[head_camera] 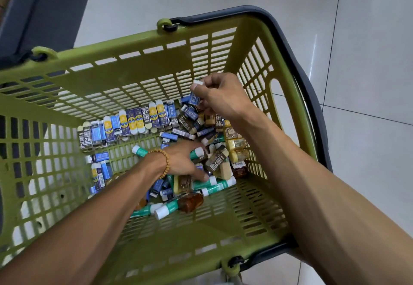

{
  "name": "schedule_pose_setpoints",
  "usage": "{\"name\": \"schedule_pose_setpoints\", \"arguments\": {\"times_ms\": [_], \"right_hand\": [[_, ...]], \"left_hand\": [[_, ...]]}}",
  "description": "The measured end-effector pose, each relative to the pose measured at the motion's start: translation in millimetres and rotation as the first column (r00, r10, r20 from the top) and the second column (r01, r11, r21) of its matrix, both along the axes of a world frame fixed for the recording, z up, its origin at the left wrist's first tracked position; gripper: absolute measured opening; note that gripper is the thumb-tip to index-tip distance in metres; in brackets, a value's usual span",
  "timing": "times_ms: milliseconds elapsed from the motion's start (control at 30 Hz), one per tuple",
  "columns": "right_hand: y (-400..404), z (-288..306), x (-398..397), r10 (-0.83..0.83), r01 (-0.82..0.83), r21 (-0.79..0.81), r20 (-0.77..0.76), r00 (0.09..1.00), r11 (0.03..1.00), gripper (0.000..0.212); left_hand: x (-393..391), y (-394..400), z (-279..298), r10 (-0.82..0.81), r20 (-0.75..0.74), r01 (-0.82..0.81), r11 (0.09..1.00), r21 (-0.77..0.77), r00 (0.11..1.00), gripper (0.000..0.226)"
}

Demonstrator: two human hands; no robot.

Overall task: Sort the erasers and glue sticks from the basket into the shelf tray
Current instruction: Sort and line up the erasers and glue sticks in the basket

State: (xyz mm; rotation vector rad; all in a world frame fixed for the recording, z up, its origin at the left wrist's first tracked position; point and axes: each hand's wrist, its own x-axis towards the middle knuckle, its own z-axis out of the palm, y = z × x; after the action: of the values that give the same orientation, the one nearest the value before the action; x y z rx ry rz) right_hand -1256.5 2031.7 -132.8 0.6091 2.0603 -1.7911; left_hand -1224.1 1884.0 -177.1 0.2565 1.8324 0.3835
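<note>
Tiled floor (368,50), green basket (138,47) | right hand (221,97) pinches eraser (194,98); left hand (183,159) curls onto glue stick (197,152) | lift straight, avoid snagging the pile.

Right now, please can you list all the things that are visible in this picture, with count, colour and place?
basket: one, olive green with dark grey handles, on the floor, fills most of the view
erasers: many, too many to count; blue, yellow and brown "2B" sleeves; a row by the far wall, more loose on the bottom
glue sticks: several, teal with white caps, near and middle of the pile
amber bottles: a few, yellow to brown, right side of the pile
floor: pale glossy tiles
bead bracelet: one, tan, left wrist
left hand: reaches into the pile; grip unclear
right hand: above the pile, pinches a blue eraser
</note>
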Motion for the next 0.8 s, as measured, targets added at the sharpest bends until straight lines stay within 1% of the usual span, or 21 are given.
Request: {"name": "schedule_pose_setpoints", "arguments": {"times_ms": [67, 133, 200, 333, 467, 600, 700, 733, 767, 800], "right_hand": [[0.2, -0.2, 0.5, 0.006, -0.006, 0.003, 0.002, 1.000, 1.000, 0.026], [0.4, -0.3, 1.0, 0.011, -0.011, 0.007, 0.003, 1.000, 1.000, 0.024], [0.1, -0.1, 1.0, 0.014, -0.014, 0.009, 0.002, 1.000, 1.000, 0.025], [-0.6, 0.2, 0.2, 0.026, -0.026, 0.008, 0.007, 1.000, 1.000, 0.024], [-1.3, 0.1, 2.3, 0.045, -0.045, 0.004, 0.010, 0.999, 0.999, 0.016], [-1.4, -1.1, 3.6, 0.055, -0.055, 0.011, 0.011, 0.998, 0.998, 0.015], [-2.8, -2.6, 4.5, 0.059, -0.059, -0.005, 0.024, 0.998, 0.998, 0.013], [-3.4, -2.9, 5.0, 0.055, -0.055, -0.013, 0.029, 0.998, 0.998, 0.013], [-3.7, -3.1, 5.2, 0.051, -0.050, -0.021, 0.032, 0.998, 0.999, 0.013], [-4.0, -3.0, 5.5, 0.048, -0.047, -0.028, 0.034, 0.998, 0.998, 0.013]], "left_hand": [[3.7, 3.4, -1.5, -0.051, -0.022, 0.051, 0.999, -0.009, 0.998, 0.095], [2.2, 3.2, -4.6, -0.055, -0.016, 0.055, 0.998, -0.033, 0.998, 0.100], [-0.2, -2.7, -5.6, -0.035, 0.014, 0.035, 0.998, -0.044, 0.999, 0.101], [8.6, -23.7, -5.8, 0.049, 0.084, -0.045, 0.997, -0.056, 0.995, 0.092], [16.2, -35.6, -10.3, 0.114, 0.125, -0.108, 0.993, -0.056, 0.986, 0.092], [22.6, -42.4, -6.2, 0.227, 0.175, -0.221, 0.974, -0.055, 0.958, 0.109], [23.8, -48.0, -2.1, 0.283, 0.216, -0.290, 0.957, 0.000, 0.934, 0.134], [24.0, -48.9, -0.1, 0.296, 0.222, -0.306, 0.952, 0.015, 0.929, 0.136], [24.4, -48.5, 2.7, 0.312, 0.236, -0.328, 0.944, 0.031, 0.920, 0.125], [24.6, -47.8, 4.7, 0.338, 0.240, -0.360, 0.931, 0.056, 0.910, 0.097]]}}
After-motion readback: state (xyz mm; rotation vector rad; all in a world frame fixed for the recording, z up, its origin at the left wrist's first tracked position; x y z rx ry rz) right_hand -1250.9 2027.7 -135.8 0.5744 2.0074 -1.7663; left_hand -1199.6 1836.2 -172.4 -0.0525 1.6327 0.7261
